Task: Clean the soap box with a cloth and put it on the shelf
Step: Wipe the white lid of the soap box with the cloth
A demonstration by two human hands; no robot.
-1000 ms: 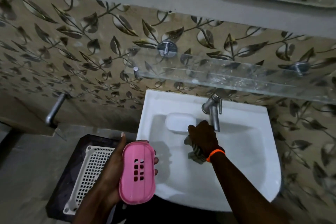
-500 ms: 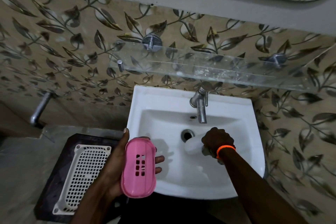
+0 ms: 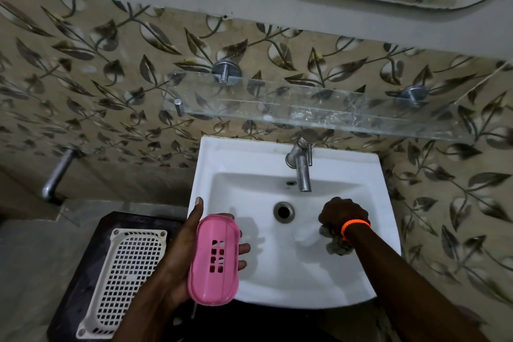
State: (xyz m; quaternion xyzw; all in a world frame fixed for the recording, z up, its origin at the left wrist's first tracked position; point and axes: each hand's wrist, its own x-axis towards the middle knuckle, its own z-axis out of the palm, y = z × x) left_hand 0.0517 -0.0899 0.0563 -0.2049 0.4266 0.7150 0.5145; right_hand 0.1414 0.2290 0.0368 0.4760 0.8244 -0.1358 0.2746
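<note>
Head view, lower centre: my left hand (image 3: 177, 255) clamps the light, stiff, likely slippery pink soap box (image 3: 213, 259) by its long edges, while my right hand (image 3: 342, 215) closes on the soft cloth (image 3: 336, 243).

**Soap box, cloth and shelf at the sink**

I hold the pink soap box (image 3: 213, 259) over the front left rim of the sink (image 3: 236, 158), its long axis running roughly front to back. It is an oval plastic piece with rounded ends and a cluster of small rectangular slots near its middle, that slotted face turned up toward me. The greyish cloth (image 3: 337, 244) is bunched inside the sink basin, right of the drain, mostly hidden under my wrist. The clear glass shelf (image 3: 313, 110) runs along the wall above the sink, on two round metal mounts.
</note>
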